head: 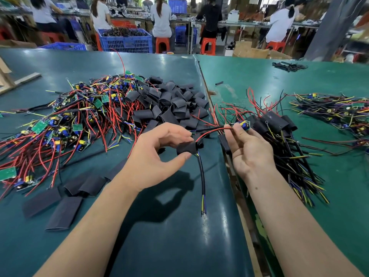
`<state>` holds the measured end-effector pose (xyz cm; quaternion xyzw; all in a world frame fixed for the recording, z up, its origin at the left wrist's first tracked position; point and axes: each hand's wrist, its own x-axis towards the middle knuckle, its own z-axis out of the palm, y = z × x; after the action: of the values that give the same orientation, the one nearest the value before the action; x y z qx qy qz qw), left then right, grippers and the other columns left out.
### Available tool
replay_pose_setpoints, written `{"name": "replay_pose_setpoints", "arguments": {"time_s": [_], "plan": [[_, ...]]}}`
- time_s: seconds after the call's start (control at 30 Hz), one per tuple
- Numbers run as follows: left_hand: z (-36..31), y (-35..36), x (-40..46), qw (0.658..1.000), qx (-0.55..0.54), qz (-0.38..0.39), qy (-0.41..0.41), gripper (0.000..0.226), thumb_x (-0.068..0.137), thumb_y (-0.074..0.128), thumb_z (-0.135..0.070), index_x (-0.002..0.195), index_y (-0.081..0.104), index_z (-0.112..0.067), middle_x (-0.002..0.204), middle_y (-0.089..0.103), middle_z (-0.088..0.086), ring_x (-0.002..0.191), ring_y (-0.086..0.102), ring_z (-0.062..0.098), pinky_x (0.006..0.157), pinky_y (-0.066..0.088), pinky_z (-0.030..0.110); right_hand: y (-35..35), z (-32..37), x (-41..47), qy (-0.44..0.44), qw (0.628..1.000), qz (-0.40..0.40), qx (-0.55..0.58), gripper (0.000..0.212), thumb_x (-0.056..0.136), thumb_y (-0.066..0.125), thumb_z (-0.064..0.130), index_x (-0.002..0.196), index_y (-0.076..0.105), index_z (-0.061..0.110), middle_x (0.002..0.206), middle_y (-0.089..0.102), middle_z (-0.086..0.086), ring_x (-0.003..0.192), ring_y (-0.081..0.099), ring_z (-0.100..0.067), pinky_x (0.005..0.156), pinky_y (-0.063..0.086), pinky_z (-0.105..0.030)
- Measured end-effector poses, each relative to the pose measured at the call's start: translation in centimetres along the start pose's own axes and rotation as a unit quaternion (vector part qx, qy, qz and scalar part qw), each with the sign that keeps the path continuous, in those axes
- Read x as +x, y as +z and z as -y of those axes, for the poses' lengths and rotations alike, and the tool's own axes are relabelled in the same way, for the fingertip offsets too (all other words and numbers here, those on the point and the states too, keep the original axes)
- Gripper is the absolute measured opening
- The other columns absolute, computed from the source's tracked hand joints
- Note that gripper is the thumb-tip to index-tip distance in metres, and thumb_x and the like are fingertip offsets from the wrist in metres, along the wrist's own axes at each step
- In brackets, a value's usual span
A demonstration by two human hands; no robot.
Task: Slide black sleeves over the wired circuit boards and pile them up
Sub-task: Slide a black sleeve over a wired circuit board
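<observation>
My left hand (157, 154) pinches a black sleeve (186, 148) between thumb and fingers, above the table's middle. A black cable (202, 176) with coloured ends hangs down from the sleeve. My right hand (247, 150) holds a small wired circuit board (244, 124) at its fingertips; red and black wires (211, 129) run from the board toward the sleeve. A heap of bare wired boards (75, 116) lies at the left, with a heap of loose black sleeves (171, 104) beside it. Sleeved boards (275, 122) are piled just right of my right hand.
Several flat sleeves (65, 200) lie near my left forearm. Another bundle of wired parts (335, 110) sits at far right, and small black pieces (289, 66) at the back right. A seam (205, 90) splits the two green tabletops. People sit at benches behind, by blue crates (125, 41).
</observation>
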<state>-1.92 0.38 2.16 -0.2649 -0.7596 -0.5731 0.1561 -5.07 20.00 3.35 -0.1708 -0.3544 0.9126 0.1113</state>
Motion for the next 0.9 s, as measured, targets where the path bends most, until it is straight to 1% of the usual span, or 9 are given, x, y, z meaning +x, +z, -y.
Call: {"name": "replay_pose_setpoints", "arguments": {"time_s": [0.07,0.13,0.3,0.37,0.5,0.6,0.67,0.8,0.9], "plan": [[0.11,-0.01,0.0,1.0,0.015,-0.003,0.002,0.033,0.075,0.074,-0.004,0.105,0.064,-0.011,0.101,0.072,0.002,0.093,0.069,0.023,0.09,0.053,0.031,-0.02,0.02,-0.05,0.006,1.0,-0.001,0.001,0.009,0.088,0.06,-0.01,0.084,0.059,-0.002,0.073,0.067,-0.014,0.056,0.07,-0.016,0.053,0.057,-0.021],[0.25,-0.09,-0.03,0.999,0.036,-0.004,0.003,0.031,0.075,0.074,-0.006,0.104,0.065,-0.013,0.099,0.072,0.0,0.091,0.069,0.022,0.089,0.054,0.032,0.01,0.08,-0.08,0.008,1.0,-0.001,0.002,0.009,0.088,0.06,-0.01,0.083,0.058,-0.003,0.072,0.066,-0.014,0.056,0.07,-0.016,0.053,0.056,-0.021],[0.3,-0.23,-0.01,0.997,0.065,-0.027,0.009,0.029,0.076,0.075,-0.01,0.103,0.065,-0.02,0.095,0.071,-0.008,0.089,0.07,0.013,0.083,0.052,0.024,0.1,-0.02,-0.13,-0.008,1.0,0.006,-0.016,0.01,0.087,0.061,-0.01,0.084,0.06,-0.001,0.079,0.065,-0.013,0.059,0.071,-0.017,0.057,0.058,-0.022],[0.44,-0.37,0.01,0.997,0.074,-0.03,0.008,0.029,0.076,0.075,-0.009,0.102,0.065,-0.019,0.094,0.071,-0.008,0.089,0.069,0.013,0.084,0.052,0.025,0.09,0.0,-0.17,-0.011,1.0,0.006,-0.013,0.01,0.087,0.062,-0.01,0.085,0.06,0.0,0.076,0.065,-0.012,0.059,0.071,-0.017,0.056,0.058,-0.022],[0.83,-0.72,0.04,0.997,0.079,-0.02,0.003,0.031,0.077,0.075,0.002,0.103,0.065,-0.013,0.098,0.069,-0.005,0.09,0.069,0.015,0.086,0.051,0.021,0.06,0.4,-0.12,-0.012,1.0,0.005,-0.002,0.01,0.087,0.062,-0.01,0.087,0.059,0.0,0.067,0.068,-0.01,0.058,0.071,-0.017,0.052,0.055,-0.021],[0.79,-0.65,0.02,0.997,0.071,-0.022,0.003,0.029,0.076,0.074,-0.004,0.103,0.065,-0.012,0.1,0.069,-0.003,0.09,0.069,0.016,0.087,0.051,0.023,-0.01,0.44,-0.08,-0.012,1.0,0.009,-0.008,0.009,0.088,0.061,-0.009,0.087,0.059,0.0,0.061,0.068,-0.007,0.057,0.07,-0.016,0.052,0.055,-0.02],[0.78,-0.59,-0.02,0.998,0.062,-0.018,0.004,0.03,0.076,0.074,-0.002,0.104,0.065,-0.01,0.101,0.069,-0.003,0.089,0.069,0.017,0.085,0.05,0.021,-0.05,0.32,-0.05,-0.008,1.0,0.01,-0.011,0.009,0.088,0.061,-0.009,0.087,0.06,0.0,0.06,0.068,-0.006,0.058,0.071,-0.016,0.052,0.055,-0.02],[0.54,-0.35,-0.08,0.998,0.056,-0.016,0.006,0.031,0.077,0.075,-0.004,0.104,0.064,-0.012,0.099,0.07,-0.006,0.088,0.069,0.015,0.083,0.048,0.017,-0.07,0.23,0.05,-0.007,1.0,0.006,-0.013,0.008,0.088,0.062,-0.009,0.089,0.061,-0.001,0.061,0.069,-0.008,0.059,0.071,-0.017,0.054,0.056,-0.021],[0.32,-0.24,-0.09,0.998,0.055,-0.025,0.013,0.03,0.077,0.075,-0.007,0.103,0.064,-0.015,0.098,0.07,-0.008,0.087,0.069,0.013,0.082,0.049,0.019,-0.06,0.11,0.07,-0.009,1.0,0.005,-0.013,0.009,0.087,0.062,-0.01,0.087,0.061,-0.001,0.063,0.068,-0.008,0.059,0.071,-0.017,0.055,0.057,-0.021]]}}
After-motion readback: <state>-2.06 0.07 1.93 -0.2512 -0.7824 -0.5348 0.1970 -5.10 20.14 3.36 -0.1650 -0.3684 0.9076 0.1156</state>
